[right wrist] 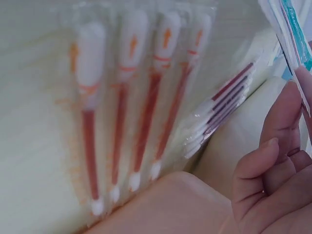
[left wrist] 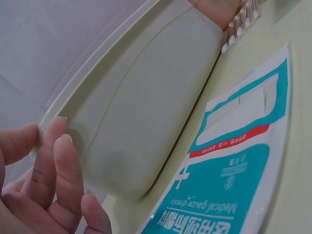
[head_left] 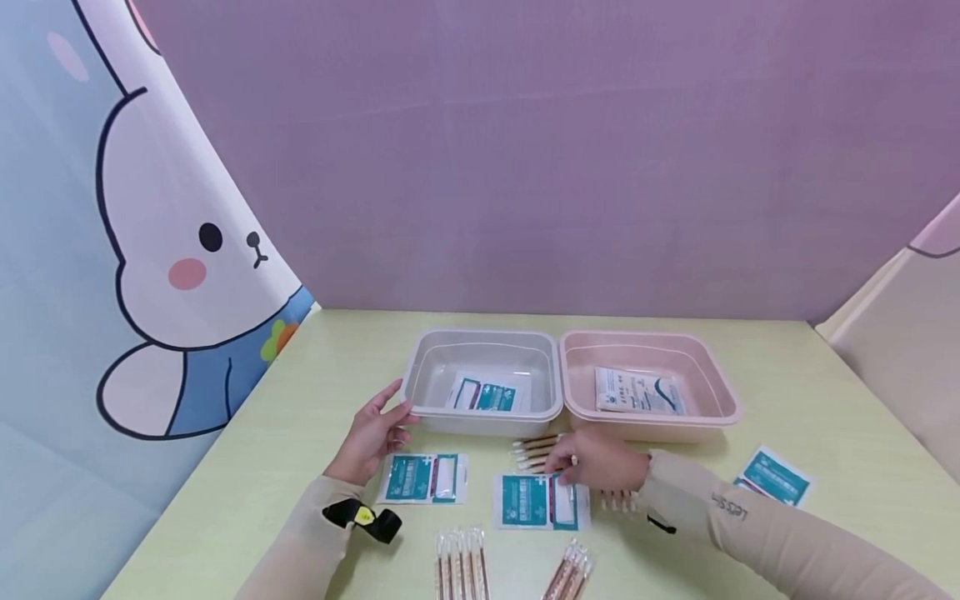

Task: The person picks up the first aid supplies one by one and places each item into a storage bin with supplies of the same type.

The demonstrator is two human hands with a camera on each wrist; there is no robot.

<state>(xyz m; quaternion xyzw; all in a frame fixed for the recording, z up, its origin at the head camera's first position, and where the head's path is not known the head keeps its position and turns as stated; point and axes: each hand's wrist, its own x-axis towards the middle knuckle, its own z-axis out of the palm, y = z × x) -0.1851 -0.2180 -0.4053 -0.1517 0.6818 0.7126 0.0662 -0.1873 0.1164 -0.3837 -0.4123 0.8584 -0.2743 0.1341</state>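
At the front left corner of the light grey plastic bin (head_left: 483,423), my left hand (head_left: 375,433) pinches the rim between thumb and fingers; the left wrist view shows this grip on the rim (left wrist: 73,85). My right hand (head_left: 600,460) holds a teal and white gauze dressing packet (head_left: 525,502) by its upper right edge. In the right wrist view the packet's edge (right wrist: 287,36) lies between thumb and fingers. Clear-wrapped swabs (head_left: 531,454) lie partly under the right hand, and another swab pack (right wrist: 141,102) lies beside it. A second gauze packet (head_left: 422,479) rests near my left hand.
A pink bin (head_left: 648,429) stands against the grey one and contains a white packet (head_left: 637,392). Inside the grey bin lies a gauze packet (head_left: 483,395). Two swab packs (head_left: 461,567) (head_left: 568,571) lie at the front. Another gauze packet (head_left: 776,475) is at the right, partly behind the sleeve.
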